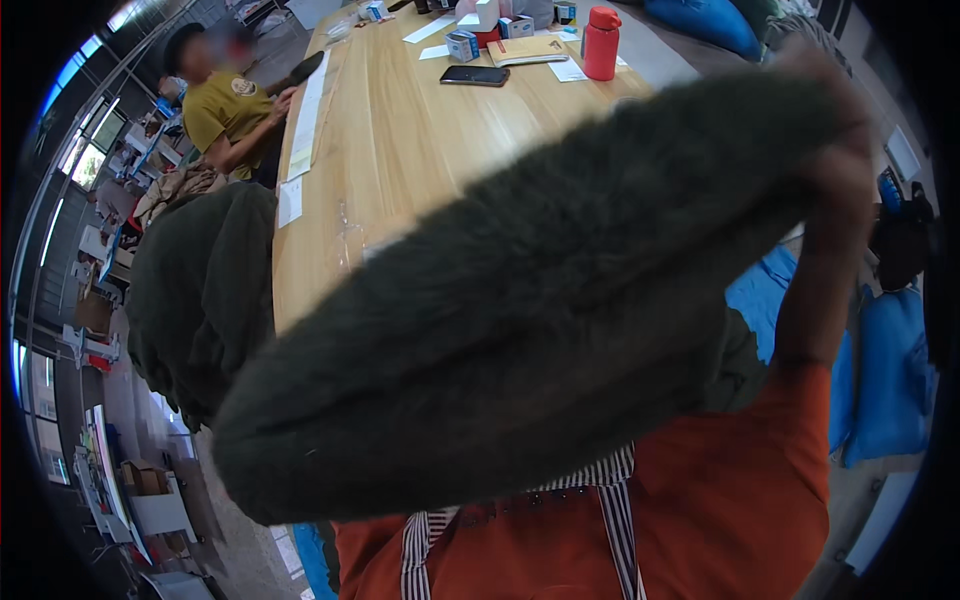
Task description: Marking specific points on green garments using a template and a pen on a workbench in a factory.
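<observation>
Fingers of the right hand (835, 165) pinch the fuzzy green cloth (520, 310) above the wooden table (400, 130), so it spreads; left hand hidden.

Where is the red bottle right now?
In the head view the red bottle stands upright at the far end of the wooden table, right of the black phone and among papers.

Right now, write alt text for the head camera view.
A dark green fuzzy cloth fills the view, held up at its right end by the right hand above a long wooden table. A red bottle and a phone sit at the far end.
</observation>
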Tool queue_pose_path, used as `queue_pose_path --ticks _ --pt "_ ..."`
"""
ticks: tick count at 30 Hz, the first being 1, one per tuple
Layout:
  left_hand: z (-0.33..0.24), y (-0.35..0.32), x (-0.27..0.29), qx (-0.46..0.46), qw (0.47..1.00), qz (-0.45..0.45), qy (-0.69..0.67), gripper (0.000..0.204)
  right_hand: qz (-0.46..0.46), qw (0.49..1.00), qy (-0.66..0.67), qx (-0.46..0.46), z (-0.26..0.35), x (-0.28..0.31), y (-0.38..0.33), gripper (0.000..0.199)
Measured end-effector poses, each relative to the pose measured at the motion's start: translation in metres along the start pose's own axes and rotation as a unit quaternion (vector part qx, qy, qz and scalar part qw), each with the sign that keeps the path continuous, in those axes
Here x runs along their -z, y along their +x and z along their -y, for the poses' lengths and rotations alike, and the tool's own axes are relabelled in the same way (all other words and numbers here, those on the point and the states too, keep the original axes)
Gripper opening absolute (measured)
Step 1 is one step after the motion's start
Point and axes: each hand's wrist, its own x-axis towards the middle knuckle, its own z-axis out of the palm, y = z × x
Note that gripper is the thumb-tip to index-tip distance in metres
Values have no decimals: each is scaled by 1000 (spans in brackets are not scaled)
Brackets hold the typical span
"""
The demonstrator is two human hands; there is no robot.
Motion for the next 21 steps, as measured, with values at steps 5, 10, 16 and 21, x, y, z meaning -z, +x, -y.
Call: queue_pose_path --ticks 5,10,16,21 --pt "-20 -12 44 -111 900 -332 261 51 86 980 -175 -30 45 -32 30 40" --pt "-15 -84 121 179 751 -609 183 56 347 913 -212 -24 -39 -120 36 36" --pt "57 -205 154 657 532 -255 470 39 290 930 69 -213 -173 -179 -19 51" --pt "123 -130 137 429 781 -285 353 38 291 928 158 -172 -188 -204 -8 58"
